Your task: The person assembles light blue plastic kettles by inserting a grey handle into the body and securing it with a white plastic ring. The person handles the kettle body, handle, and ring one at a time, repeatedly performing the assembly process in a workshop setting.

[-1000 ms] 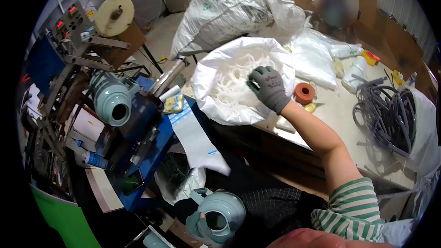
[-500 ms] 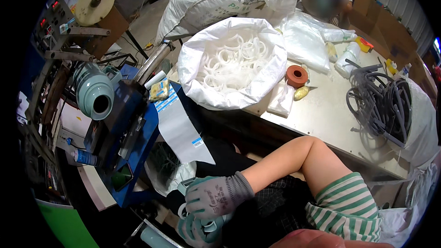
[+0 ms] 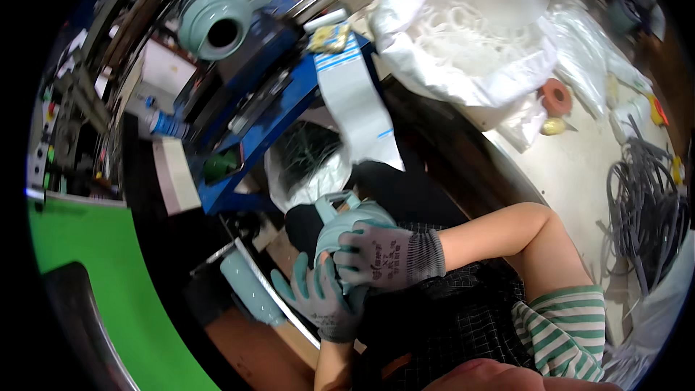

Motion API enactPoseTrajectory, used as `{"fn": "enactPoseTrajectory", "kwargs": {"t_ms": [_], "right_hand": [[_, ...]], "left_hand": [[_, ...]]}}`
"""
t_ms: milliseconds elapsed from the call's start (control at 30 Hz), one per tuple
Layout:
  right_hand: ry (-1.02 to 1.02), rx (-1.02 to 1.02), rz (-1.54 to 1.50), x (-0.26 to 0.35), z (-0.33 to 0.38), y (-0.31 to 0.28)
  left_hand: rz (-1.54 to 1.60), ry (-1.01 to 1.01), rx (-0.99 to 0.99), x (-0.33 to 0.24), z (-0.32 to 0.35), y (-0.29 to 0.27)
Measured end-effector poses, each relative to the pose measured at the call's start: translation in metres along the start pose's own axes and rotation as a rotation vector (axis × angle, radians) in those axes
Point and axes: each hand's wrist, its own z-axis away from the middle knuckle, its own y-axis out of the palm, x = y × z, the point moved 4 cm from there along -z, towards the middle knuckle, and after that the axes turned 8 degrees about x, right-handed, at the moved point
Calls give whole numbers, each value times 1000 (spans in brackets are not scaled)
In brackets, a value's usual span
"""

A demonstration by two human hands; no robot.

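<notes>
A pale teal rounded plastic housing (image 3: 356,219) with a loop handle lies on my lap, its handle pointing away from me. Curled over its near side are the fingers of my right hand (image 3: 378,254), in a grey glove with teal coating. My left hand (image 3: 321,303), in a matching glove, is at the housing's lower left edge with its fingers stretched and spread. Between the hands, the near rim of the housing is mostly hidden. Another teal housing (image 3: 217,25), showing a dark round opening, sits on the blue machine bench at the upper left.
A white sack (image 3: 413,65) of white rings stands on the table (image 3: 539,166). Beside it are an orange roll (image 3: 556,97) and grey tubing (image 3: 641,203). A bag of dark strips (image 3: 308,159) hangs by the blue bench (image 3: 271,127). A teal cylindrical piece (image 3: 250,286) lies left of my hands.
My view has swung left and down. The left hand has come out from under the housing, fingers now spread. The white ring seen by the hands earlier is out of sight.
</notes>
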Motion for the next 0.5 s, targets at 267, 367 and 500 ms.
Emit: {"fn": "enactPoseTrajectory", "kwargs": {"t_ms": [267,367,500], "right_hand": [[-71,-159,14,3,-12,6],[-54,-122,103,0,-14,19],[-22,-76,76,-1,-15,15]], "left_hand": [[159,-219,310,11,-10,-22],[-206,-169,351,-1,-32,-38],[-316,-47,286,-2,-46,-41]]}}
